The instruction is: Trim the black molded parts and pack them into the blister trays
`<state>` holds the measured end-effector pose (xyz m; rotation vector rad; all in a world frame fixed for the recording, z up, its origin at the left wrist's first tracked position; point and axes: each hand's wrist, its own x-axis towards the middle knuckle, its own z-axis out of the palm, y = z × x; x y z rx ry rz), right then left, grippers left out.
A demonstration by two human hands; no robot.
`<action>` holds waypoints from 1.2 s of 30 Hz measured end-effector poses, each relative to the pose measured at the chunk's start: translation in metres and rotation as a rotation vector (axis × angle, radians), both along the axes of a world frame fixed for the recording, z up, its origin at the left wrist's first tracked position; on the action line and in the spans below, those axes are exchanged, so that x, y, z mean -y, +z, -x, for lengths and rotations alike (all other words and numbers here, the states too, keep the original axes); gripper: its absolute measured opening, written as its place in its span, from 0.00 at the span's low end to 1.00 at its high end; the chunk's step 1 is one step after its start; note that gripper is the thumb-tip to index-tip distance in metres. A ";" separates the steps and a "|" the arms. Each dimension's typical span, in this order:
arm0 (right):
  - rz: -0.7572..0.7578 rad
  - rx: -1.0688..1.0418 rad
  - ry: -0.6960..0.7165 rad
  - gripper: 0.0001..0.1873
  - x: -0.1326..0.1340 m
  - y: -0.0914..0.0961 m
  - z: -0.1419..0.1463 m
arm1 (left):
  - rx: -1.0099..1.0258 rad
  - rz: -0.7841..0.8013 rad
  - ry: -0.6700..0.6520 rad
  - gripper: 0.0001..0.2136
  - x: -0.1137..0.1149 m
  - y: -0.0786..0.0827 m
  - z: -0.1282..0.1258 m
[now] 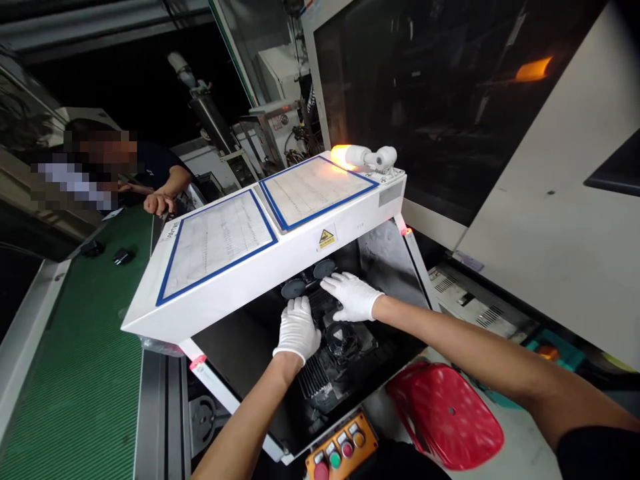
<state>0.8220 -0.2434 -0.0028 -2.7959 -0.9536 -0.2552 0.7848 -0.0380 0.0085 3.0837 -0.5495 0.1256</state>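
At the far left a green ribbed belt (75, 373) runs up the frame, cut off by the edge, with two small black pieces (123, 255) lying on it, too small to make out. Above them a co-worker's hand (159, 202) rests closed at the belt's far end; what it holds, if anything, is hidden. A white box-shaped cover (300, 250) slants across the middle, smooth and glossy, carrying two blue-framed sheets (217, 240) whose print is too faint to read and a yellow triangular sticker (327, 238). A lamp (373, 157) at its far corner glows orange. The cover hides the upper part of the dark bay beneath it. There the left hand (297, 328), in a white knit glove, reaches forward with fingers together, tips at a round black disc (293, 289); whether it grips cannot be told, since only its back shows. A second disc (325, 268) sits just beside, partly under the cover's edge. The right hand (353, 295), gloved alike, lies palm down with fingers spread apart, touching this disc and clamped on nothing. Below both hands lies a black moulded part (345, 340), matte and dusty, with a finned grille (314, 379); its outline is lost in shadow. An orange button box (341, 448) is cut off at the bottom. A red perforated plastic stool (445, 413) follows, then a beige machine (550, 220) with a dark window.
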 end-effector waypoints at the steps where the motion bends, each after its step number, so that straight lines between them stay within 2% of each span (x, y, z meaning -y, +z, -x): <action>1: -0.008 0.014 -0.009 0.53 0.000 0.003 0.002 | 0.000 -0.001 0.002 0.40 0.001 0.003 0.001; 3: -0.037 0.053 -0.047 0.55 0.000 0.007 0.008 | 0.044 0.018 0.035 0.43 0.002 0.006 0.004; 6: -0.073 0.080 -0.087 0.54 -0.002 0.006 0.014 | 0.103 0.069 0.077 0.40 0.005 0.005 0.007; 10: -0.056 0.005 -0.060 0.49 -0.008 -0.004 0.017 | 0.011 0.094 0.070 0.37 0.009 -0.004 0.004; 12: -0.063 0.005 -0.080 0.48 -0.015 -0.007 0.027 | -0.004 0.102 0.070 0.37 0.008 -0.007 0.003; 15: -0.101 -0.042 -0.077 0.38 -0.033 -0.018 0.077 | 0.000 0.107 0.095 0.39 -0.003 -0.010 0.022; 17: -0.101 -0.250 0.016 0.30 -0.047 -0.036 0.131 | -0.008 0.147 0.127 0.38 -0.017 -0.014 0.054; 19: -0.013 -0.413 0.197 0.22 -0.062 -0.065 0.188 | -0.064 0.282 0.175 0.36 -0.035 -0.022 0.103; 20: 0.032 -0.476 0.272 0.22 -0.070 -0.082 0.214 | -0.111 0.375 0.210 0.35 -0.045 -0.028 0.133; 21: 0.081 -0.529 0.312 0.27 -0.078 -0.099 0.234 | -0.172 0.478 0.253 0.33 -0.056 -0.035 0.165; 24: 0.212 -0.636 0.308 0.37 -0.096 -0.142 0.270 | -0.278 0.584 0.441 0.25 -0.085 -0.064 0.271; 26: 0.285 -0.681 0.292 0.31 -0.101 -0.159 0.281 | -0.360 0.654 0.683 0.23 -0.094 -0.086 0.348; 28: 0.353 -0.709 0.284 0.24 -0.100 -0.168 0.291 | -0.432 0.733 0.965 0.22 -0.089 -0.106 0.427; 31: 0.463 -0.704 0.277 0.22 -0.094 -0.177 0.301 | -0.454 0.856 1.317 0.21 -0.061 -0.128 0.534; 33: 0.554 -0.685 0.294 0.20 -0.096 -0.186 0.302 | -0.428 0.923 1.529 0.20 -0.038 -0.137 0.590; 36: 0.672 -0.645 0.330 0.18 -0.108 -0.195 0.299 | -0.366 0.985 1.785 0.20 -0.010 -0.147 0.652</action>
